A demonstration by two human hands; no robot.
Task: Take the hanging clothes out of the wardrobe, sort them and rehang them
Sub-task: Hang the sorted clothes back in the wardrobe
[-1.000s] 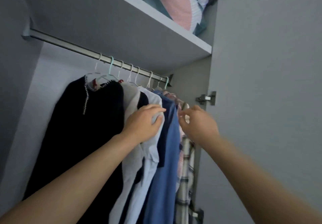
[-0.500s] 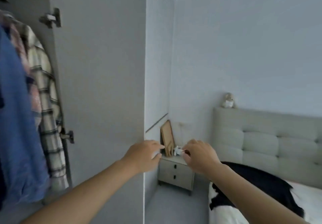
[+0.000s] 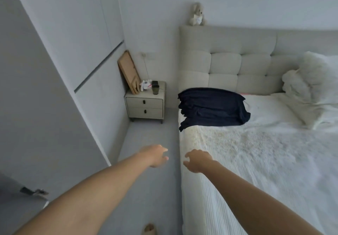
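Observation:
A dark navy garment (image 3: 212, 107) lies spread on the white bed (image 3: 265, 152), near the headboard on the bed's left side. My left hand (image 3: 155, 155) reaches out over the grey floor beside the bed, fingers loosely apart, holding nothing. My right hand (image 3: 196, 161) hovers over the bed's near left edge, fingers curled and apart, also empty. The open wardrobe door (image 3: 45, 115) stands at the left. The hanging clothes and the rail are out of view.
A small bedside cabinet (image 3: 145, 104) stands in the corner with a wooden tray, a toy and a dark cup on it. A teddy bear (image 3: 196, 14) sits on the padded headboard. White pillows (image 3: 311, 86) lie at the right. A slipper (image 3: 150, 229) is on the floor below.
My view has swung from the wardrobe rail to the right and down onto the bed. Both hands left the hanging shirts and now reach out empty toward the bed edge.

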